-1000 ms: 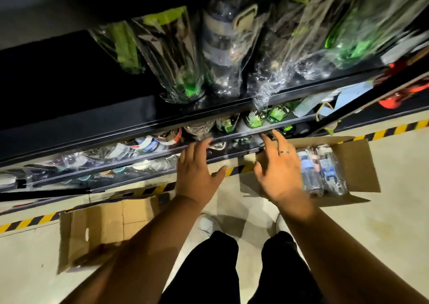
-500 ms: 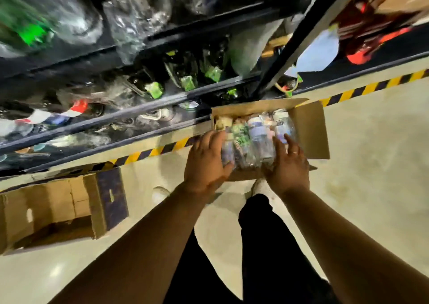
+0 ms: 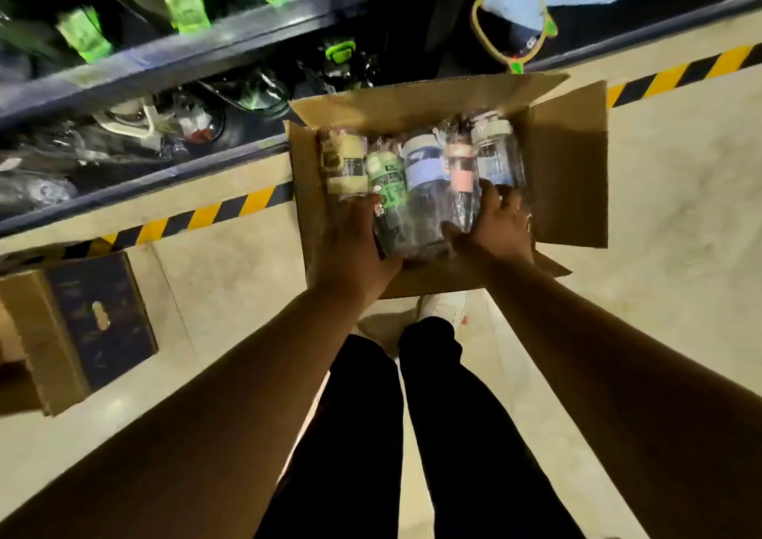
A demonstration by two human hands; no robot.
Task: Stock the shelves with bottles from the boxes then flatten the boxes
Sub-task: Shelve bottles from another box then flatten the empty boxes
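Beside dark metal shelves, your left hand and right hand curl around film-wrapped clear bottles in an open brown cardboard box, likely light but slippery, so grip the bodies firmly.

Both my hands are in the open cardboard box on the floor, at the near ends of five wrapped bottles lying side by side. My left hand grips the green-labelled bottle. My right hand covers the pink-banded bottle near the box's right wall; I cannot tell if it grips.
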